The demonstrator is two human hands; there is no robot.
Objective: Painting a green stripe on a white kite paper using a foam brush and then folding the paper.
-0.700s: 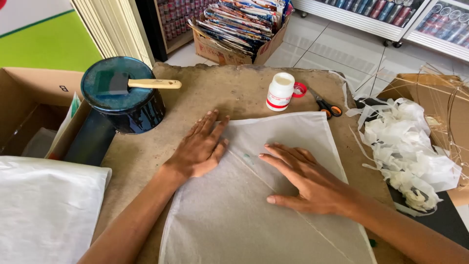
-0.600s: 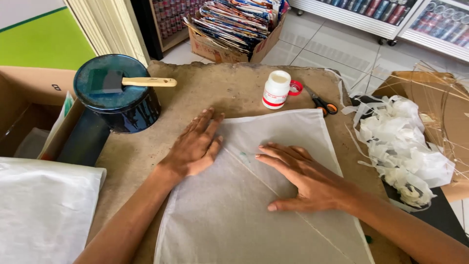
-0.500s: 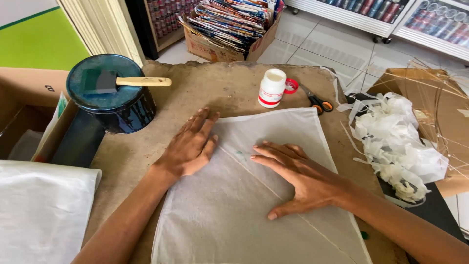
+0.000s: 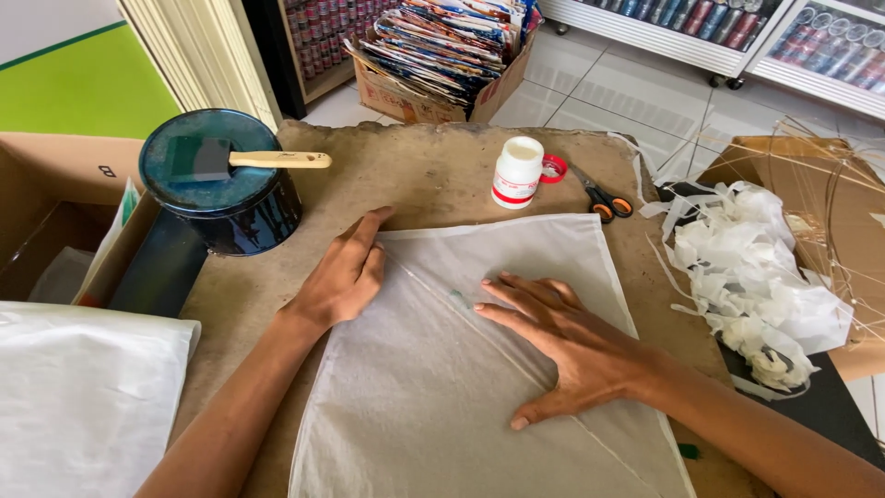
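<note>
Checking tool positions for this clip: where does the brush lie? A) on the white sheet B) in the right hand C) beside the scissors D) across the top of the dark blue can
D: the brush rests across the can, clear of both hands.

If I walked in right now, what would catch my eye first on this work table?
Two bare hands pressed flat on a big sheet of thin white paper in the middle of the brown table: the left hand at its upper left edge, the right hand near its centre. Next, the dark blue tin at the left, with a wooden-handled brush lying across its lid, and the heap of crumpled white scraps at the right.
</note>
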